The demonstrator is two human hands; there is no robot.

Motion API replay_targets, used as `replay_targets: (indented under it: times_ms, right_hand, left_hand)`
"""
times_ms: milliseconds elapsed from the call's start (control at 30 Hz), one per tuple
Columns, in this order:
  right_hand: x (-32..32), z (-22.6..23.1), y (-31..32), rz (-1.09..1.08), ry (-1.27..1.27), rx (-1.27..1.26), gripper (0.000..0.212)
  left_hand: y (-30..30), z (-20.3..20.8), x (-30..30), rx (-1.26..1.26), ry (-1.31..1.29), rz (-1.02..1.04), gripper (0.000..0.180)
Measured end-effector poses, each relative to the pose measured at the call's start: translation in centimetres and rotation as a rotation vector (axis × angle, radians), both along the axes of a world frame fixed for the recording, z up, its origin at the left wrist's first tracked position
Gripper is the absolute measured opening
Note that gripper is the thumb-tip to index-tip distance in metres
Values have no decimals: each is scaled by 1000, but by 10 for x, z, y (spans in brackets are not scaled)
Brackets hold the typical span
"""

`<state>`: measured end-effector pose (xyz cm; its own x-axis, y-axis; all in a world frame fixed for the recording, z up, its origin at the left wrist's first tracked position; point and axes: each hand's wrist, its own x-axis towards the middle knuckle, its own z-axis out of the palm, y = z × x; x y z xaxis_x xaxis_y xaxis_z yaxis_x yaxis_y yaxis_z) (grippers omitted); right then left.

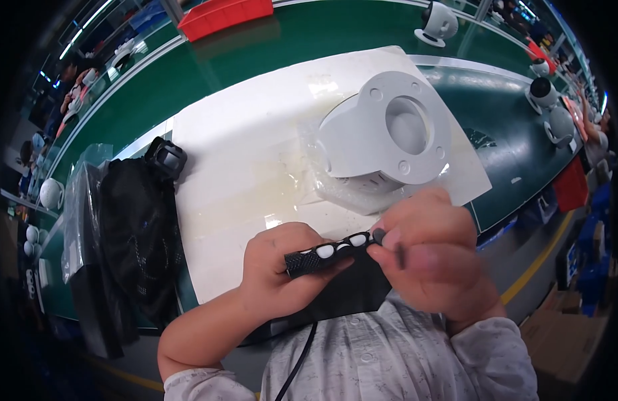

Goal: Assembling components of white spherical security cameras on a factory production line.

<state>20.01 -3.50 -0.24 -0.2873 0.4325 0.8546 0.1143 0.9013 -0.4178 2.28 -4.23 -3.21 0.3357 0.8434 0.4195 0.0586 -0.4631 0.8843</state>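
One green table [496, 100] lay beyond the hands and carried one white board [235, 123]. One black bag [132, 220] rested well to the left of the left hand. One white device [372, 107] lay just beyond the right hand, its ring-shaped base turned upward, with clear plastic wrap [339, 194] about it; one further white unit [440, 25] stood far beyond the hands. One small black device [167, 160] lay beyond and to the left of the left hand.

Two hands were in use. The left hand [279, 267] gripped one black strip [303, 262] between the thumb below and the fingers above; the right hand [429, 250], partly blurred, was closed in a pinch at the strip's other end. The strip thus lay between the two hands, narrow, textured and slightly tilted. It bore at least two glossy white ovals [325, 251], set in a row. One small dark-grey piece [378, 235] showed at the right fingertips.
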Motion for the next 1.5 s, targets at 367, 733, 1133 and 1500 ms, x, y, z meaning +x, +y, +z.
replay_targets:
  times_ms: [367,733,1133,1500]
  right_hand:
    - [44,19,54,-70,113,65,43]
    - [59,40,91,-47,-117,-424,51]
    - [56,70,62,-208,-807,28,56]
    - [37,58,96,118,-310,-644,62]
  left_hand:
    - [4,-5,-2,-229,56,114,17]
    - [19,-19,-4,21,-24,-53,18]
    - [25,-18,1,-98,-79,-147,16]
    - [24,-18,1,-122,-73,-145,14]
